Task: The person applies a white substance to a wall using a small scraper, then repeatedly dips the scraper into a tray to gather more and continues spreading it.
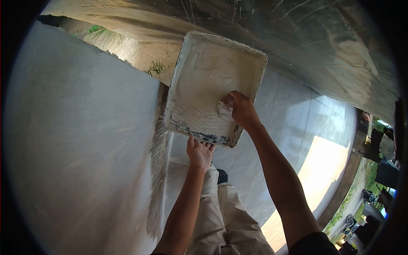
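A square paint tray point(216, 72) coated with cream-white paint is held up in front of me, tilted, its ribbed near end smeared with dark marks. My left hand point(199, 154) is palm up at the tray's near edge, the thumb against the rim and the fingertips partly hidden beneath it. Over the right part of the tray, my right hand point(242, 111) is closed around a small whitish, paint-covered piece point(225, 110). That piece touches or nearly touches the painted surface; its exact kind cannot be made out.
A grey wall point(85, 127) rises on the left, with a paint-spattered strip at its base. Pale floor tiles point(280, 110) lie to the right, partly sunlit. A plastic sheet point(306, 42) hangs across the top. Dark objects and greenery point(369, 182) show beyond the floor's right edge.
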The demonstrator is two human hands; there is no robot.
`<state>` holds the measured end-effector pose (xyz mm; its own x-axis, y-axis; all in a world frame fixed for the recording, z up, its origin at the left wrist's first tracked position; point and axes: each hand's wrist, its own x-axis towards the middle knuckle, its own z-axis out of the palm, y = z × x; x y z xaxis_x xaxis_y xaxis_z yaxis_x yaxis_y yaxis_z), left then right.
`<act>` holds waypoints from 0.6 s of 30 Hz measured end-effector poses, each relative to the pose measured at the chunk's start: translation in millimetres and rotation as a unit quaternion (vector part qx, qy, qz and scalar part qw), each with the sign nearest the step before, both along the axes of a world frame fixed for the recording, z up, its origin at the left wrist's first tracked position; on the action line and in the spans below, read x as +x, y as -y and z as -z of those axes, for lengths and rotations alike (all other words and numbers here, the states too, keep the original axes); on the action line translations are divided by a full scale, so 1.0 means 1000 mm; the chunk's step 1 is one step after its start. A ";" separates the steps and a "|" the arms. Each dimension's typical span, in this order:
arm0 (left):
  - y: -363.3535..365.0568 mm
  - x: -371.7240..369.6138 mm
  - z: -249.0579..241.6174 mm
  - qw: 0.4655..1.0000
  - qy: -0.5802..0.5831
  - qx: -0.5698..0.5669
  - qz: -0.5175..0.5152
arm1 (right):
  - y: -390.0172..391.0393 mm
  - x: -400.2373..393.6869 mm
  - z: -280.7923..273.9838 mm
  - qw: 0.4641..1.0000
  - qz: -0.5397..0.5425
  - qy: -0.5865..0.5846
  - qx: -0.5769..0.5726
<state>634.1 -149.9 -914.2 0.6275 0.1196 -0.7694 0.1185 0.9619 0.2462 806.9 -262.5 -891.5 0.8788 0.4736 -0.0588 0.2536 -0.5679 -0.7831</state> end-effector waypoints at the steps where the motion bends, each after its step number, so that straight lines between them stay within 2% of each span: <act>1: 0.001 0.001 -0.001 1.000 0.004 0.001 -0.002 | 0.000 -0.002 0.002 1.000 0.000 0.001 -0.001; 9: 0.002 0.002 0.001 1.000 0.013 -0.012 -0.017 | -0.007 -0.034 0.010 0.997 0.064 -0.034 -0.006; 16: 0.002 0.000 0.005 0.997 0.047 -0.043 -0.036 | -0.014 -0.055 0.011 0.999 0.039 -0.005 -0.030; 18: 0.002 0.000 0.006 0.997 0.051 -0.048 -0.041 | -0.016 -0.061 0.018 0.999 0.014 -0.030 0.002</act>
<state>633.7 -152.3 -920.0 0.6933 0.1034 -0.7132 0.0169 0.9871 0.1595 745.4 -246.6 -909.1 0.8865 0.4496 -0.1093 0.1912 -0.5711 -0.7983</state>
